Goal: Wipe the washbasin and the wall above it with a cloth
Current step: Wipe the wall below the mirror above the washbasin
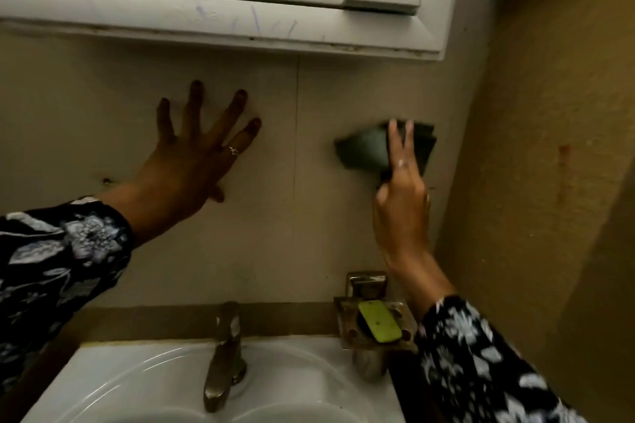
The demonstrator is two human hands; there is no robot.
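The right hand (402, 213) presses a dark green folded cloth (367, 148) flat against the beige tiled wall (275, 233), up and to the right of the tap. Two of its fingers (395, 141) lie straight across the cloth and pin it to the tile; the others curl back toward the palm. The cloth is blurred, so its folds are hard to read, but it sits just beside the corner where the tiled wall meets the rougher tan side wall (549, 148).

The left hand (192, 165) holds nothing — it rests flat on the wall with its fingers spread wide, a ring (233, 150) showing on one of them. It is well apart from the cloth, on the other side of a thin vertical tile joint (296, 134). Both wrists come out of dark floral-print sleeves (55, 261).

Above the hands runs a grey-white painted window frame (220, 24) with faint scribbles on its lower rail.

Below, the white ceramic washbasin (137, 378) fills the bottom edge, with a dull metal lever tap (225, 354) standing at its back rim. To the right of the tap, a rusty metal soap dish (347, 323) is fixed to the wall — a yellow-green bar of soap (379, 321) lies tilted in it, directly beneath the right forearm.
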